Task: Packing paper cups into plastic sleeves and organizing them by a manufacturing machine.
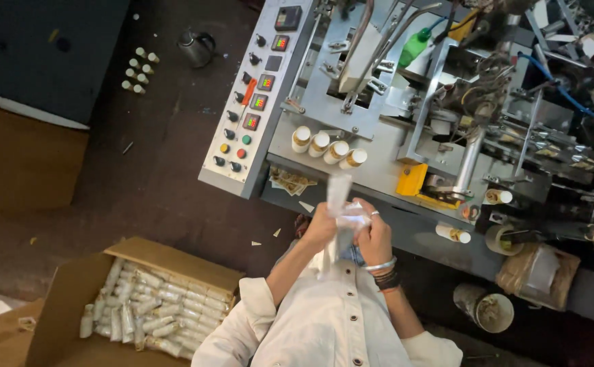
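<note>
— Where were you at that moment?
— You had a clear plastic sleeve point(338, 197) raised in front of your chest, just before the machine's worktop point(378, 173). Your left hand point(319, 228) and right hand point(373, 234) each kept a closed grip on it.
— And the step?
— Opening or filling it, I'd judge; next called for the four capped bottles point(328, 145) nearby.
</note>
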